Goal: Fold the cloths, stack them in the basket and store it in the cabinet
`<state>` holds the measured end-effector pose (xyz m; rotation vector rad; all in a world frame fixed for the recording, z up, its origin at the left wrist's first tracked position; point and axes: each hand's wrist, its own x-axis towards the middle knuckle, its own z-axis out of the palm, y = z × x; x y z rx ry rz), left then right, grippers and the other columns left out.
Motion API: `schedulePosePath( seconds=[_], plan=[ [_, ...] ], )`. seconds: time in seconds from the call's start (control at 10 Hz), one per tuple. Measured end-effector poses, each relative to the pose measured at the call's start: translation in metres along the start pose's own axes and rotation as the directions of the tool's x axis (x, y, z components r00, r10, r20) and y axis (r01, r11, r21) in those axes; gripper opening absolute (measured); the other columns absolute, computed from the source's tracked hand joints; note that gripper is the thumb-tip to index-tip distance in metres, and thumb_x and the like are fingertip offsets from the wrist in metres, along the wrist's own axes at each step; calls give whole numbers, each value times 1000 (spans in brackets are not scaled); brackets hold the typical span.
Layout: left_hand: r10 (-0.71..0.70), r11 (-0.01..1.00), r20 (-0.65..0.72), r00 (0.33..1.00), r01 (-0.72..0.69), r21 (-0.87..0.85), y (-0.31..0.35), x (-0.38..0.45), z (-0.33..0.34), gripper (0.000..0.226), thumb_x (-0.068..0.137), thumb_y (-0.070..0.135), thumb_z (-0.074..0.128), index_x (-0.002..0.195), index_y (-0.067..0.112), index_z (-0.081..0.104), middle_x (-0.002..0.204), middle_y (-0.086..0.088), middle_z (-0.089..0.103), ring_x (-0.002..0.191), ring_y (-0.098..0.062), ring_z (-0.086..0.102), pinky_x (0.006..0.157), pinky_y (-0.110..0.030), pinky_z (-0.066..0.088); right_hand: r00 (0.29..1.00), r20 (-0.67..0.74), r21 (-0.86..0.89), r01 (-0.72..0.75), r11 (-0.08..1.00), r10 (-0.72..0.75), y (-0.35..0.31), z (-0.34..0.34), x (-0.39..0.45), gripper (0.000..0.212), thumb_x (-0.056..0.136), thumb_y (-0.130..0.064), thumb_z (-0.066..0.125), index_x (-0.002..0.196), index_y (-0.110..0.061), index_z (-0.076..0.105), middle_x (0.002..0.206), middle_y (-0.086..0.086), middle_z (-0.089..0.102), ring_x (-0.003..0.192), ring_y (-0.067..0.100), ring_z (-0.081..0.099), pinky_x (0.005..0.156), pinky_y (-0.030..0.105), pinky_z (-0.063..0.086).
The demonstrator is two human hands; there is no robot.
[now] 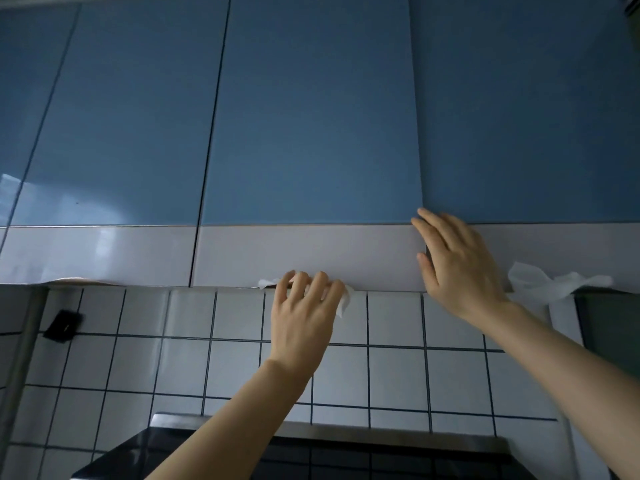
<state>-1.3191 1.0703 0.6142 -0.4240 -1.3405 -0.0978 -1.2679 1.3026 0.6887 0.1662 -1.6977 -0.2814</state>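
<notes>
Blue-and-white wall cabinet doors fill the upper view. My left hand reaches up to the bottom edge of the middle cabinet door, fingers curled at a scrap of white tissue stuck there. My right hand lies with straight fingers against that door's right edge, near the seam to the neighbouring door. No cloths and no basket are in view.
Another wad of white tissue hangs under the right door. White tiled wall runs below the cabinets. A black stove top sits at the bottom. A small black object is fixed on the tiles at left.
</notes>
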Motion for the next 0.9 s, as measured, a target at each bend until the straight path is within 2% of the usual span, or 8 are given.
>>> schedulePosePath(
  seconds=[0.2, 0.3, 0.4, 0.5, 0.6, 0.7, 0.8, 0.9],
  plan=[
    [-15, 1000, -31, 999, 15, -16, 1, -2, 10, 32, 75, -10, 38, 85, 15, 56, 82, -3, 56, 72, -25, 47, 73, -35, 42, 1000, 3, -41, -16, 999, 16, -2, 7, 0, 53, 91, -27, 33, 140, -9, 41, 149, 5, 38, 130, 35, 37, 100, 48, 37],
    [-26, 1000, -45, 999, 25, -15, 2, -4, 13, 32, 74, -10, 40, 85, 15, 57, 82, -3, 56, 71, -25, 48, 73, -36, 43, 999, -20, -43, -42, 998, 41, -5, 13, -2, 53, 90, -25, 33, 140, -9, 40, 150, 4, 37, 132, 34, 35, 102, 48, 34],
    [-32, 999, -52, 998, 31, -25, 1, -3, 13, 33, 73, -11, 41, 85, 15, 58, 82, -3, 56, 71, -26, 48, 75, -38, 45, 999, -36, -48, -41, 998, 40, -6, 15, -3, 54, 91, -25, 31, 141, -9, 39, 151, 4, 36, 133, 34, 33, 102, 48, 32],
    [-53, 998, -60, 997, 51, -30, 4, -3, 11, 30, 78, -8, 45, 87, 16, 61, 84, -2, 59, 75, -27, 52, 83, -44, 47, 998, -51, -45, -51, 998, 49, -7, 15, -3, 54, 91, -25, 32, 141, -9, 39, 151, 4, 36, 133, 34, 34, 102, 47, 31],
    [-88, 996, 28, 996, 88, -28, 10, -11, 7, 19, 85, 7, 59, 101, 16, 64, 99, -2, 64, 97, -27, 59, 97, -50, 42, 998, -12, -26, -68, 997, 68, -9, 11, -2, 54, 90, -25, 31, 141, -9, 39, 150, 5, 36, 132, 35, 34, 103, 47, 32],
    [-98, 993, 189, 977, 109, -47, 11, -16, -3, 33, 84, 16, 65, 117, 15, 61, 117, -3, 64, 116, -27, 56, 104, -53, 37, 992, 85, -54, -89, 995, 94, -11, 7, -3, 55, 89, -26, 30, 141, -9, 40, 150, 6, 37, 131, 36, 35, 102, 49, 36],
    [-89, 989, 357, 930, 124, -79, 10, -9, -23, 48, 84, 25, 65, 130, 19, 53, 131, 0, 57, 128, -24, 48, 111, -52, 30, 977, 187, -83, -90, 993, 104, -15, -17, 6, 52, 91, -21, 38, 142, -8, 36, 152, 8, 32, 135, 37, 32, 106, 49, 36],
    [-89, 965, 521, 849, 204, -167, 5, -14, -40, 63, 93, 29, 51, 149, 26, 21, 157, 4, 22, 147, -18, 12, 118, -45, 10, 966, 235, -44, -96, 994, 104, -31, -32, 1, 60, 91, -14, 48, 146, -8, 28, 153, 10, 30, 141, 36, 22, 115, 44, 25]
  ],
)
